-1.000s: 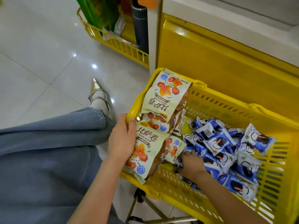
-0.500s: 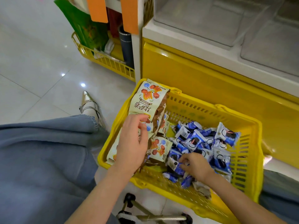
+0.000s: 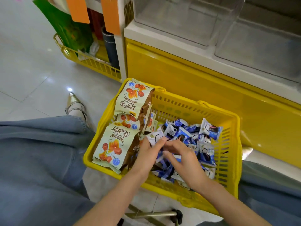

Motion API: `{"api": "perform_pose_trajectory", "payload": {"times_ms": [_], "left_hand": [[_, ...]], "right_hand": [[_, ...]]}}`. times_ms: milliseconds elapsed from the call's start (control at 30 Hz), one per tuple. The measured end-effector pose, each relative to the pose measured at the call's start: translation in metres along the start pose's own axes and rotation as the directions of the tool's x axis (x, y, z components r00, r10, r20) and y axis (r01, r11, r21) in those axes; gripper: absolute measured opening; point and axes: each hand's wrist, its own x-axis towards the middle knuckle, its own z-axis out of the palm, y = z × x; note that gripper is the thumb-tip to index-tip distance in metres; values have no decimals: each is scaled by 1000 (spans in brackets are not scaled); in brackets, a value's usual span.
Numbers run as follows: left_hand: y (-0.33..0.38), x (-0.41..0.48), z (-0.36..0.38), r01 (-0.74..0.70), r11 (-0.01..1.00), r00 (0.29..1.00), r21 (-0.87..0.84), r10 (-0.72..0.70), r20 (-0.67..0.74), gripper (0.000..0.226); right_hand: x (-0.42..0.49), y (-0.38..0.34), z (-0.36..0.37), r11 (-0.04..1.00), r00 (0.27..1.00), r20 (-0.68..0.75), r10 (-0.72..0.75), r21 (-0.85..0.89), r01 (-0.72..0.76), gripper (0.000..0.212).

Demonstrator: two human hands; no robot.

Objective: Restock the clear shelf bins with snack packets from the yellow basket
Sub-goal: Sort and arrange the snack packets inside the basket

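Note:
The yellow basket [image 3: 234, 144] stands on a trolley in front of me. Large cream snack bags [image 3: 114, 144] with red-orange print lean along its left side. Small blue-and-white packets [image 3: 210, 129] are piled in its right half. My left hand [image 3: 145, 157] reaches into that pile, thumb and fingers pinching a pale packet [image 3: 154, 137]. My right hand [image 3: 184, 162] lies beside it with fingers curled over more packets; what is under the palm is hidden. Two clear shelf bins [image 3: 175, 23] [image 3: 260, 46] sit above on the white shelf and look bare inside.
A yellow panel [image 3: 195, 88] fronts the shelf base behind the basket. A second yellow basket [image 3: 91, 64] at the back left holds a green bag [image 3: 68, 28] and a dark cylinder [image 3: 110, 46]. Orange tags [image 3: 78, 8] hang above. My denim-clad leg [image 3: 40, 160] and pointed shoe [image 3: 73, 101] are left.
My left hand has let go of the cream bags and moved right into the blue-and-white packets beside my right hand. The view has tilted up, showing the clear bins.

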Motion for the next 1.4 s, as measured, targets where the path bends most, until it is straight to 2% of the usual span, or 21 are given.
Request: {"api": "perform_pose_trajectory", "payload": {"times_ms": [67, 133, 200, 267, 433, 533, 667, 767, 833, 900, 967, 1033, 1100, 1133, 1167, 1200, 1233, 1300, 1400], "left_hand": [[5, 5, -6, -84, 995, 991, 45, 88, -102, 44], [9, 8, -12, -123, 988, 979, 90, 136, -150, 42], [9, 11, -15, -135, 981, 974, 139, 157, -162, 40], [8, 14, -16, -129, 975, 973, 183, 160, -166, 39], [3, 21, -17, -111, 977, 981, 179, 137, -139, 39], [-2, 26, -13, -67, 986, 986, 151, 89, -139, 35], [-11, 37, -4, -7, 990, 987, 141, 30, -161, 32], [-24, 48, 6, 10, 966, 987, 259, 32, -157, 40], [-37, 58, 16, 38, 941, 992, 337, 4, -123, 43], [-51, 71, 25, 56, 910, 993, 411, -7, -120, 32], [-60, 84, 36, 63, 895, 991, 442, -2, -137, 21], [-65, 97, 46, 73, 896, 990, 437, -13, -137, 20], [-66, 108, 57, 67, 901, 997, 429, -44, -64, 22], [-65, 112, 62, 70, 903, 997, 425, -75, -6, 28], [-64, 116, 66, 77, 908, 993, 413, -105, 47, 34], [-64, 119, 69, 73, 912, 989, 404, -119, 92, 37], [-65, 121, 70, 52, 918, 988, 394, -106, 116, 37], [-68, 124, 72, 8, 926, 993, 378, -51, 106, 31], [-73, 131, 72, -26, 923, 1000, 384, 26, 4, 30]], "right_hand": [[6, 13, 8, 999, 999, -31, 40, 31, -39, 21], [15, 36, 16, 992, 992, -38, 124, -35, -125, 23], [24, 64, 25, 961, 970, 83, 228, -177, -211, 29], [33, 90, 35, 911, 919, 231, 319, -343, -230, 40], [51, 130, 61, 777, 866, 385, 319, -630, -6, 77], [57, 138, 68, 652, 843, 446, 300, -741, 160, 79], [61, 139, 55, 607, 854, 410, 320, -781, 147, 60], [56, 145, 32, 540, 903, 256, 346, -841, 31, 52], [51, 147, 18, 469, 914, 159, 374, -882, -38, 53], [47, 145, 10, 431, 912, 147, 383, -902, -36, 60], [45, 140, 4, 505, 920, 137, 367, -860, -74, 66], [43, 135, -4, 662, 947, 103, 303, -737, -132, 66], [45, 131, -13, 871, 949, 141, 283, -451, -193, 70], [49, 127, -17, 924, 924, 200, 326, -276, -266, 74], [54, 125, -21, 928, 889, 268, 372, -137, -347, 75], [59, 125, -25, 914, 863, 308, 400, -68, -399, 73], [64, 126, -28, 909, 858, 305, 413, -85, -407, 70], [70, 132, -36, 891, 860, 253, 444, -225, -394, 63], [72, 138, -44, 849, 849, 192, 493, -321, -420, 56]]}}
